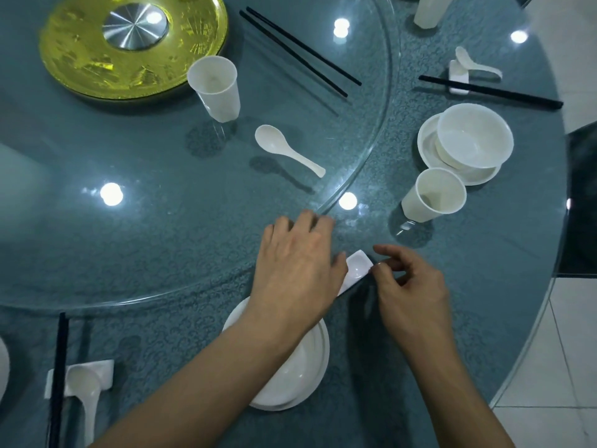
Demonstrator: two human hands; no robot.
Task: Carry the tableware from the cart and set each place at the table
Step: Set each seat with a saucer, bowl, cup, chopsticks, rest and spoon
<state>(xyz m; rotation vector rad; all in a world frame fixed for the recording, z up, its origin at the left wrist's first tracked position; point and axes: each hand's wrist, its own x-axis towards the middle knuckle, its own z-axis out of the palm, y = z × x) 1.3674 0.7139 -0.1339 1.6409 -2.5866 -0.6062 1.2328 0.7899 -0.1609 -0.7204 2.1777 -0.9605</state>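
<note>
A white spoon rest (357, 268) lies on the teal table in front of me, just outside the glass turntable's rim (371, 163). My left hand (297, 263) lies flat, palm down, over the rest's left end, its fingertips at the rim. My right hand (416, 286) hovers at the rest's right corner with loosely curled fingers, its thumb tip touching the edge. Under my left forearm sits a white bowl on a plate (303, 376). On the turntable lie a white spoon (284, 147), a white cup (214, 87) and black chopsticks (300, 51).
To the right is a laid place: bowl on plate (473, 137), cup (433, 195), chopsticks (491, 92) and spoon (475, 64) on a rest. At lower left are chopsticks (59, 367) and a spoon (84, 392) on a rest. A gold disc (80, 69) marks the turntable's centre.
</note>
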